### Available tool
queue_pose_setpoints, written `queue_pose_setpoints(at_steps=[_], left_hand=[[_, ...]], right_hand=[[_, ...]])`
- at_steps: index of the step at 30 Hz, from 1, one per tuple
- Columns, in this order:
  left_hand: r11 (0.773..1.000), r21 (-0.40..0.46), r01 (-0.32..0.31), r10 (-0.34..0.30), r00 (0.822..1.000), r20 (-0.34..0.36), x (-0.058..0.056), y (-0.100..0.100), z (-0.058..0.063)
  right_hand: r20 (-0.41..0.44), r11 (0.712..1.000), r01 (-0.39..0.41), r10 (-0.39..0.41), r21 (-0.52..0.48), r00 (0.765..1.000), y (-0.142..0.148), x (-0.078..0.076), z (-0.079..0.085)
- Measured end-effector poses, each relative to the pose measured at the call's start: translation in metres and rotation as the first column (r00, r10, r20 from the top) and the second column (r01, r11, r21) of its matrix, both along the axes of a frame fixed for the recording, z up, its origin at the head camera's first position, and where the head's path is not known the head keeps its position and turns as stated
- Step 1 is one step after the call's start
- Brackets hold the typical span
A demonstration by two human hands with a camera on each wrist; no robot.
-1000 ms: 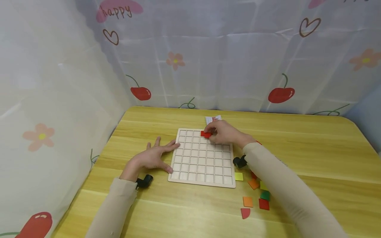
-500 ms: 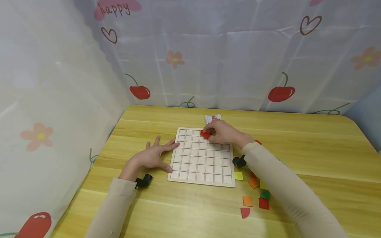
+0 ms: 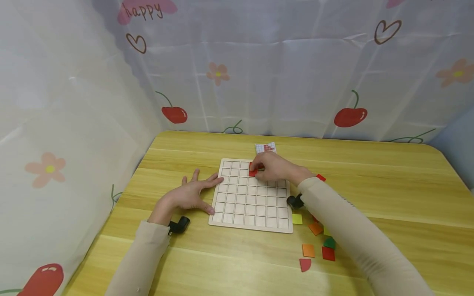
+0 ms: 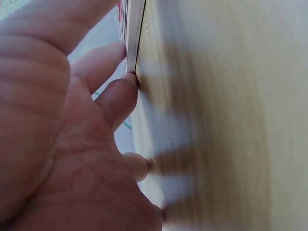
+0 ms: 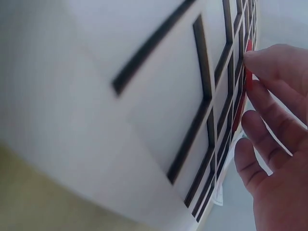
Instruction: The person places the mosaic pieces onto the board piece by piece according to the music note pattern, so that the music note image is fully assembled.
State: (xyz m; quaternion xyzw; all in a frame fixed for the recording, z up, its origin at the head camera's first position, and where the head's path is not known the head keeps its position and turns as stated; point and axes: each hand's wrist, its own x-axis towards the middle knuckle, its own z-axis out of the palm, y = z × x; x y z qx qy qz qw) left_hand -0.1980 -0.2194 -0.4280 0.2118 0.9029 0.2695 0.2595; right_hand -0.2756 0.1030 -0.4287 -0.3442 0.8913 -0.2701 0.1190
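Note:
A pale wooden grid board (image 3: 245, 201) lies flat on the table. My left hand (image 3: 189, 195) is spread at its left side, thumb and fingertips against the edge; the left wrist view shows those fingertips at the board's side (image 4: 136, 36). Over the far part of the board, my right hand (image 3: 275, 166) pinches a red square tile (image 5: 249, 79) between thumb and index finger. In the head view this red tile (image 3: 253, 173) is at the second row from the far edge. A second red tile (image 5: 238, 114) lies just beyond it in the top row, partly hidden by fingers.
Behind the board lies a small printed grid card (image 3: 266, 147). Loose tiles are scattered to the right: a yellow square (image 3: 297, 219), orange squares (image 3: 308, 250), a green piece (image 3: 329, 243), a red square (image 3: 328, 253) and a red quarter-round (image 3: 305, 265). The right sleeve covers some.
My right hand has shifted slightly left and nearer, bringing the pinched red tile into line below the top-row red tile. The left hand stays put at the board's edge.

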Motion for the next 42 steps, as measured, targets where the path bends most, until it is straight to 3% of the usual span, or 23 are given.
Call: queue_pose_setpoints(at_steps=[12,23,42], left_hand=[[1.000,0.005,-0.004,0.004,1.000,-0.001,0.000,0.000,-0.001],[1.000,0.011,-0.004,0.004,1.000,-0.008,0.000,0.000,-0.002],[1.000,0.015,-0.009,0.009,1.000,-0.003,0.003,0.002,0.002]], right_hand=[[-0.056,1.000,-0.019,0.018,-0.016,0.998,0.010,0.005,0.008],[0.024,0.990,0.138,-0.139,0.014,0.990,0.061,0.016,0.013],[-0.008,0.976,0.213,-0.213,0.055,0.977,0.140,0.040,0.013]])
